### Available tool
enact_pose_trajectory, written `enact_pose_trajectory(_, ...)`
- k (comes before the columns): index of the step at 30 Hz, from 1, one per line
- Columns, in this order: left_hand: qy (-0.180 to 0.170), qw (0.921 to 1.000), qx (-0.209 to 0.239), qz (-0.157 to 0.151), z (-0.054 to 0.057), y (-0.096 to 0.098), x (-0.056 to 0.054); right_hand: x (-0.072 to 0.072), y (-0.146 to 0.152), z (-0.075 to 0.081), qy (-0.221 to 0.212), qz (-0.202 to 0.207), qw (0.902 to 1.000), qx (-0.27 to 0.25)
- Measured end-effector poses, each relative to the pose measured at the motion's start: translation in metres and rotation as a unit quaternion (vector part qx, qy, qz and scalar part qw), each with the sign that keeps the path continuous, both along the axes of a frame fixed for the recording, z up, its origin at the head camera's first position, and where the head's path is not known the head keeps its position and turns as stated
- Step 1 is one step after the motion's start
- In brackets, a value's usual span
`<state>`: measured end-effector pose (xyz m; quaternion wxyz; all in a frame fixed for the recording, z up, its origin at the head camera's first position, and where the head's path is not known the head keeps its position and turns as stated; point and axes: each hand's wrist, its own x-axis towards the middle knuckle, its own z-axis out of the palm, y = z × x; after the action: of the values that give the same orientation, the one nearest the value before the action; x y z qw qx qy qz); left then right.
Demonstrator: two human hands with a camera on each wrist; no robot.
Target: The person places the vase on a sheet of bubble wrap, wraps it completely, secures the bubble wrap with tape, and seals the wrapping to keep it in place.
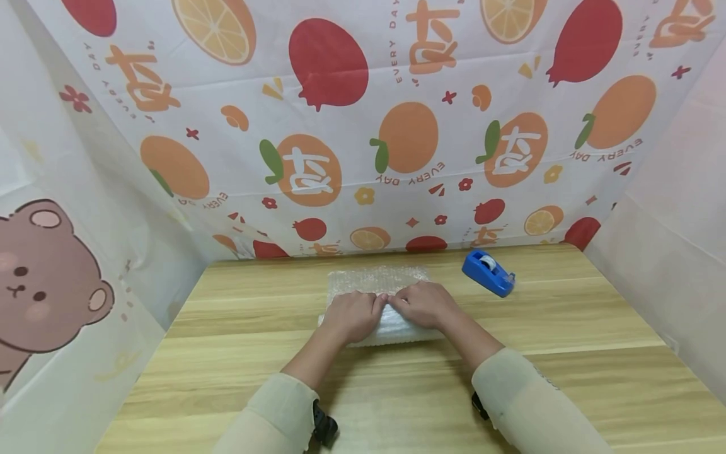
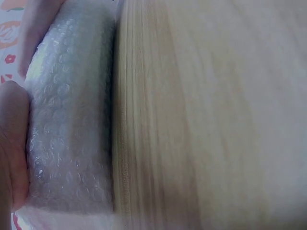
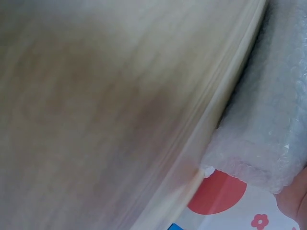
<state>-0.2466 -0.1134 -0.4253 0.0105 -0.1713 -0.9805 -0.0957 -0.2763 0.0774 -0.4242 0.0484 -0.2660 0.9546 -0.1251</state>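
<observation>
A bundle of clear bubble wrap (image 1: 391, 329) lies on the wooden table, its front part folded or rolled thick and a flat sheet extending behind it. My left hand (image 1: 353, 315) grips the bundle's top left of centre, fingers bent over its far side. Close beside it, my right hand (image 1: 424, 304) holds the wrap the same way; the two thumbs nearly meet. In the left wrist view the bubble wrap (image 2: 72, 120) looks thick and rounded. Whatever may be inside it cannot be made out. Part of the right hand (image 3: 293, 199) shows at the wrap's edge in the right wrist view.
A blue tape dispenser (image 1: 489, 273) with a roll of tape stands at the back right of the table (image 1: 238, 353). Behind the table hangs a fruit-patterned cloth (image 1: 363, 75). Pale curtains stand at both sides, the left one printed with a bear (image 1: 51, 284).
</observation>
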Motion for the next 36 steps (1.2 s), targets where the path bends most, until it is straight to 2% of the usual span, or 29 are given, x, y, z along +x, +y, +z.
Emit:
enact_pose_trajectory(11, 0.006, 1.0, 0.002, 0.003, -0.001, 0.0, -0.001, -0.001, -0.001, 0.001, 0.003, 0.004, 1.0, 0.004)
enact_pose_trajectory(17, -0.005, 1.0, 0.003, 0.007, 0.0, 0.0, -0.001, -0.003, -0.001, 0.001, -0.001, 0.004, 1.0, 0.005)
enact_pose_trajectory(21, -0.028, 0.9993, 0.017, 0.014, 0.0, 0.0, -0.004, -0.007, -0.001, 0.002, -0.025, -0.002, 0.9997, 0.005)
enact_pose_trajectory(29, -0.095, 0.994, 0.049, 0.02, -0.001, -0.002, -0.019, -0.022, -0.001, 0.002, -0.107, -0.025, 0.9939, 0.001)
enact_pose_trajectory(36, -0.133, 0.9886, 0.063, 0.034, 0.004, -0.003, -0.027, -0.032, -0.002, 0.004, -0.131, -0.032, 0.9908, -0.007)
